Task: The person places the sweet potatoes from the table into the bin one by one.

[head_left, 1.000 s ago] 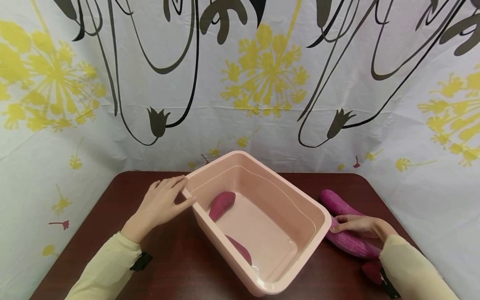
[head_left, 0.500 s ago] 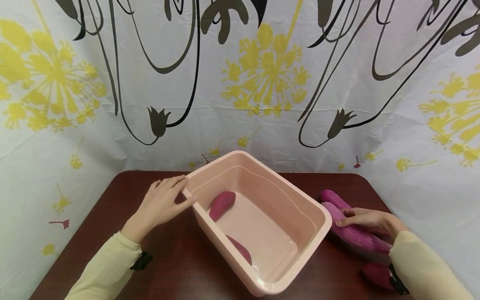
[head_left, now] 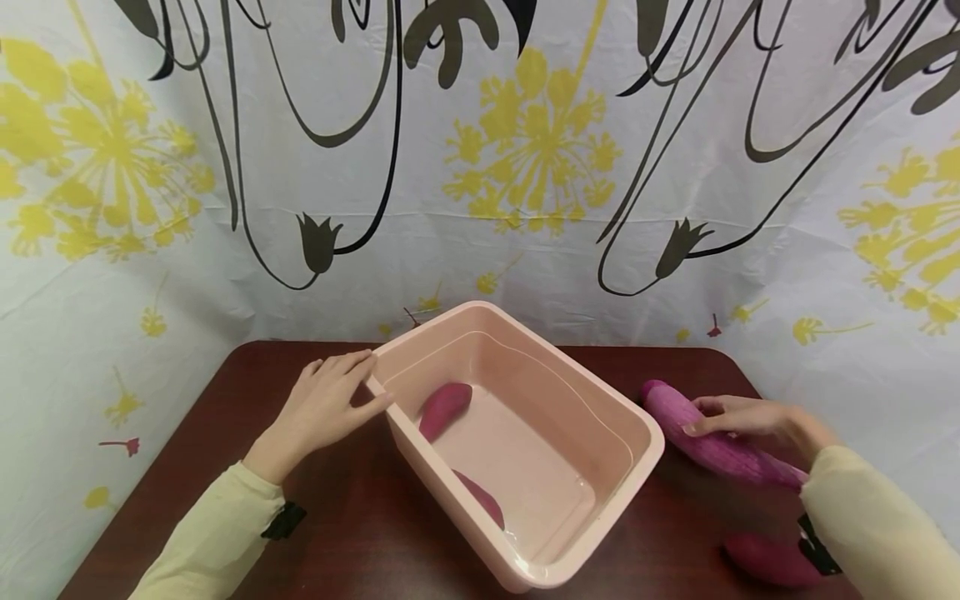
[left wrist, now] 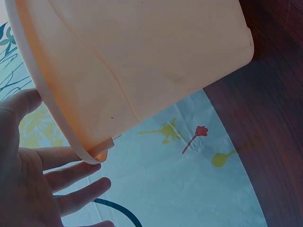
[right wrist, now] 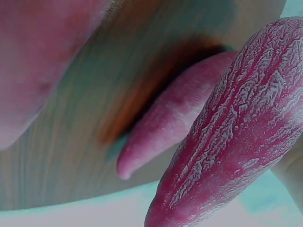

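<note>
My left hand rests on the left corner of a pink plastic basin, its fingers fairly straight and spread along the rim, as the left wrist view also shows. Right of the basin, my right hand grips a long purple eggplant between thumb and fingers, raised off the table. In the right wrist view this eggplant has a wrinkled skin. A second, smoother eggplant lies on the table beneath; in the head view the held one mostly hides it.
Two sweet potatoes lie in the basin by its left wall, one partly hidden by the rim. Another sweet potato lies near the right sleeve. A dark brown table stands against a patterned curtain.
My right hand has lifted the eggplant from the table and moved it to the right and slightly up. The sweet potato near the sleeve shows more. My left hand and the basin stay put.
</note>
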Motion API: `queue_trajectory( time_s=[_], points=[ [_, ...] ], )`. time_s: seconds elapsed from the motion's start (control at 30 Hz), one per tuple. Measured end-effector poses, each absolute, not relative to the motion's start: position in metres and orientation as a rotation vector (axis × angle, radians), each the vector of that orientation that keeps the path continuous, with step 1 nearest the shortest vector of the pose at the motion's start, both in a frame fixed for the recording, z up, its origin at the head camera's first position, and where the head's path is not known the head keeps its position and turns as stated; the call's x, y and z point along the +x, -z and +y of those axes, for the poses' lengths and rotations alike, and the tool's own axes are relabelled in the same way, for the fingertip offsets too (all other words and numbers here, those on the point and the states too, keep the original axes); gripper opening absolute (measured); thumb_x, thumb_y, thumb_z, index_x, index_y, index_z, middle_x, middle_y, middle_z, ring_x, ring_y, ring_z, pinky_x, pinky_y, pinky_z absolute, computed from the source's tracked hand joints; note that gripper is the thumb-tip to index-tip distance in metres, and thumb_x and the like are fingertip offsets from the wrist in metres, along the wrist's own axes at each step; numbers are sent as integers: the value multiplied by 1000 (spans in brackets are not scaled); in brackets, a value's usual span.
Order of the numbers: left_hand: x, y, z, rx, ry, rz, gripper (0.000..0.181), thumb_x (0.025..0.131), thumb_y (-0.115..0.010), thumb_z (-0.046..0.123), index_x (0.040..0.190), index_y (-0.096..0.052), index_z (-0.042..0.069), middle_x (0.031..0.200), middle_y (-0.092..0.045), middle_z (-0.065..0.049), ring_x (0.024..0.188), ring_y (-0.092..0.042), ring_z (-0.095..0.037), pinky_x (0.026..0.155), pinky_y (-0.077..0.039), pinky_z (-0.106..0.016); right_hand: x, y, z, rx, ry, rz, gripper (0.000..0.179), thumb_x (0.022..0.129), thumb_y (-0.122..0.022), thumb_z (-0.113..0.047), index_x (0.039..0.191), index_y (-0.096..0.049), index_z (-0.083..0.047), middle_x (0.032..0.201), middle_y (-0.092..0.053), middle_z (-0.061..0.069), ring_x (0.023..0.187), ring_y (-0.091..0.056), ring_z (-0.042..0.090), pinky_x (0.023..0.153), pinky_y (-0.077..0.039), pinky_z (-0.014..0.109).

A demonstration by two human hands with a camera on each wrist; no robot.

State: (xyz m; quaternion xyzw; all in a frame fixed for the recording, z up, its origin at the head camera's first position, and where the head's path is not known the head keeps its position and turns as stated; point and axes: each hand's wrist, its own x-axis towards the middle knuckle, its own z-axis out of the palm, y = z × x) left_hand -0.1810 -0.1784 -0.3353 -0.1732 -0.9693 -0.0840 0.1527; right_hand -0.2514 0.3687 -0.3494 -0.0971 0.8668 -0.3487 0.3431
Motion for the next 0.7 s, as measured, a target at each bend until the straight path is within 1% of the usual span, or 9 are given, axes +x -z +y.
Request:
queue_trajectory(
  time_s=[0.07, 0.17, 0.4, 0.6, 0.7],
  points=[
    [-181, 336, -179, -494, 243, -2782, 64, 81, -52, 51, 122, -52, 2, 122, -48, -14, 108, -44, -32, 88, -29, -53, -252, 344, 369, -284, 884, 2261, 59, 84, -57, -29, 126, -34, 6, 111, -45, 13, 104, -41, 27, 82, -36, 39],
    [-181, 336, -179, -493, 246, -2784, 64, 81, -52, 51, 123, -52, 2, 122, -48, -14, 108, -44, -32, 88, -28, -53, -253, 335, 369, -314, 857, 2270, 59, 85, -55, -28, 127, -32, 6, 112, -44, 14, 104, -42, 27, 81, -37, 37],
    [-182, 336, -179, -492, 245, -2785, 65, 81, -52, 51, 123, -51, 3, 123, -48, -14, 108, -44, -32, 88, -28, -53, -254, 312, 367, -299, 811, 2304, 69, 85, -55, -30, 132, -23, 8, 122, -39, 18, 112, -37, 31, 86, -35, 42],
    [-182, 335, -179, -494, 243, -2784, 65, 81, -52, 51, 123, -51, 2, 123, -48, -14, 108, -44, -32, 88, -28, -53, -254, 292, 363, -321, 782, 2319, 68, 85, -55, -30, 133, -22, 7, 123, -36, 20, 112, -37, 32, 86, -36, 41],
    [-181, 335, -179, -492, 242, -2785, 65, 81, -51, 52, 123, -51, 2, 123, -48, -14, 108, -44, -32, 88, -28, -53, -256, 283, 360, -324, 777, 2306, 68, 86, -54, -30, 133, -20, 6, 123, -36, 19, 112, -37, 31, 88, -34, 43]
  ],
)
